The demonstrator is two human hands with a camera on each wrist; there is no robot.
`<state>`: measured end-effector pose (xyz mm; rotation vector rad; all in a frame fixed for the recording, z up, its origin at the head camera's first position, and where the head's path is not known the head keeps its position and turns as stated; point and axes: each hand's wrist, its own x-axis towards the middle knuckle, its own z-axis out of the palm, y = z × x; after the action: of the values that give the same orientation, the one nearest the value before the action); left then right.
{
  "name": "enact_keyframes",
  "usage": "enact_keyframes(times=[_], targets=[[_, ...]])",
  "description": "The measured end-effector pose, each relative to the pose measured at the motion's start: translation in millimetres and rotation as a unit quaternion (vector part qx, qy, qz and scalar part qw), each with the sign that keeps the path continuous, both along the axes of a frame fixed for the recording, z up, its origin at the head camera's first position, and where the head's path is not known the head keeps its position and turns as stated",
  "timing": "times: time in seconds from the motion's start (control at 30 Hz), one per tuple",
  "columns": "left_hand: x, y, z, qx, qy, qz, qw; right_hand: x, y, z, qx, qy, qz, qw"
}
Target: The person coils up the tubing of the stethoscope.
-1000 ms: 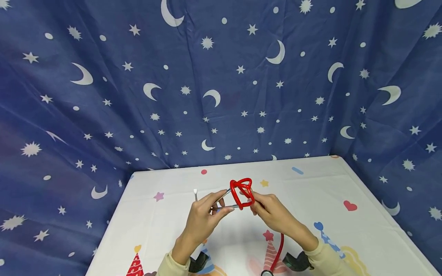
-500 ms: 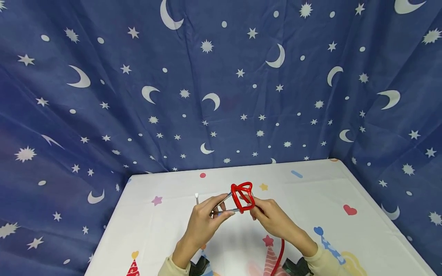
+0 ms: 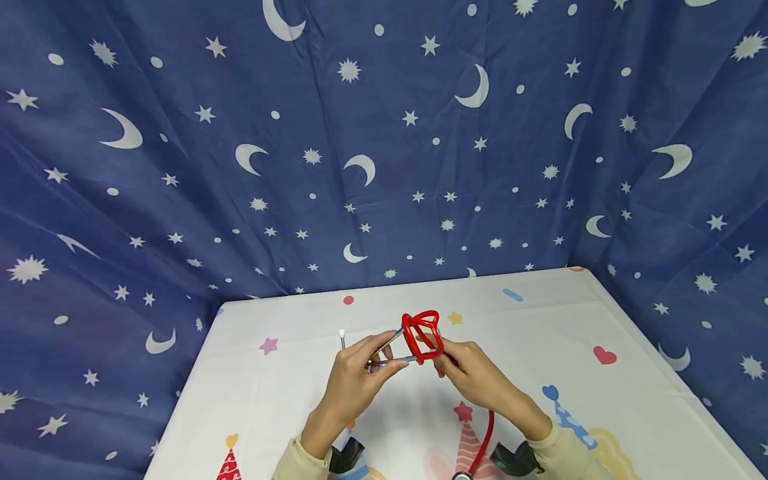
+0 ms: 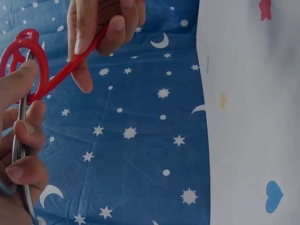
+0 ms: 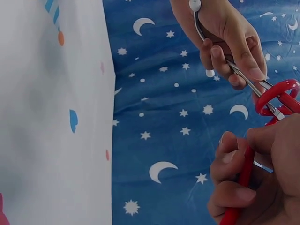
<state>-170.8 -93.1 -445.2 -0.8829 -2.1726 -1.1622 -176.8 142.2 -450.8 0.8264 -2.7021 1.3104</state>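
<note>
The stethoscope (image 3: 412, 344) is held by both hands above the middle of the table (image 3: 540, 333). The left hand (image 3: 354, 375) grips the metal tubes (image 3: 409, 359), with thumb and fingers curled round them. The right hand (image 3: 475, 372) pinches the red tube (image 5: 244, 174) between thumb and fingers, just right of the loops. The looped section lies between the two hands, at the right end of the metal tubes, and encircles them; the exact order of the crossings cannot be told. One ear tip (image 3: 342, 333), white, projects at the far left of the left hand; the left end of the metal tubes carries a second ear tip (image 5: 209, 73), visible in the right wrist view. Below the right forearm, the free length of the red tube runs toward the near edge and ends at the chest piece (image 3: 462, 476), which is partly cut off; whether it touches the table cannot be told. Each wrist has a dark strap (image 3: 347, 456) beside a pale yellow sleeve (image 3: 303, 460). The table bears a white cover printed with stars, a heart and party hats. A blue curtain (image 3: 384, 113), printed with white moons and stars, stands behind the far edge and at both sides.
</note>
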Motion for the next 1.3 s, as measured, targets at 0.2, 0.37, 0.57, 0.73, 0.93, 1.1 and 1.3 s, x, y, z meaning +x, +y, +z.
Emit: enact_keyframes(times=[0.2,0.37,0.57,0.73,0.93,1.1,1.3], targets=[[0.9,0.9,1.5,0.01,0.005,0.002,0.9999,-1.9,-3,1.7,-0.002,0.011,0.006,0.9999],[2.5,1.2,2.6,0.019,-0.001,0.02,0.9996,-0.7,-5,1.6,-0.006,0.012,0.013,0.9998],[-0.2,-2.2,2.0,0.033,0.004,0.062,0.9976,5.5,-9,2.2,0.015,0.018,0.012,0.9996],[-3.0,-6.8,0.4,0.01,0.034,0.12,0.9922,10.8,-10,2.5,0.018,0.022,0.021,0.9993],[-4.3,-9.1,-2.3,-0.021,0.054,0.157,0.9858,16.7,-14,5.4,0.018,0.03,0.031,0.9989],[-5.2,-11.6,-5.0,-0.038,0.063,0.171,0.9825,22.2,-15,8.4,0.018,0.016,0.026,0.9994],[-7.1,-18.1,-7.4,-0.038,0.076,0.19,0.9781,27.3,-15,10.5,0.023,0.0,0.032,0.9992]])
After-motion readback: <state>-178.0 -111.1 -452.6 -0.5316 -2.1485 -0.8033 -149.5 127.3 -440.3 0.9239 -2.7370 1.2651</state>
